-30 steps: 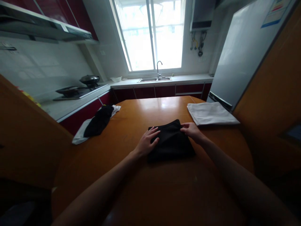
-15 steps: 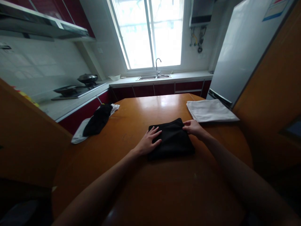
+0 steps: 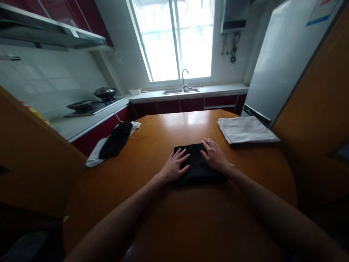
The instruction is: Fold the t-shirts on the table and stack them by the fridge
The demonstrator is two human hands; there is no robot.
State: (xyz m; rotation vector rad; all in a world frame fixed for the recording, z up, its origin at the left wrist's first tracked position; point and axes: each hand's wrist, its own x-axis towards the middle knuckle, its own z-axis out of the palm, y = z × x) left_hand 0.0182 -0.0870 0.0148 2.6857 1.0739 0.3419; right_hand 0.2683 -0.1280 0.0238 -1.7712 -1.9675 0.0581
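Observation:
A folded black cloth (image 3: 196,165) lies flat on the wooden table (image 3: 174,214). My left hand (image 3: 176,165) rests on its left part, fingers spread. On the right part of the cloth lies my right hand (image 3: 214,154), palm down with the thumb apart from the fingers. Neither hand grips anything. A folded white cloth (image 3: 247,130) is at the table's back right. At the left edge of the table a black garment (image 3: 116,140) lies over a white one (image 3: 95,154).
Beyond the table run a counter with a sink (image 3: 180,91) and tap. A stove (image 3: 95,107) with two pans stands at the left. The refrigerator (image 3: 278,62) is at the right, beside a wooden panel.
My right hand has let go of the cloth's upper right corner and now lies flat on top of it. That corner now lies lower. My left hand stays on the cloth.

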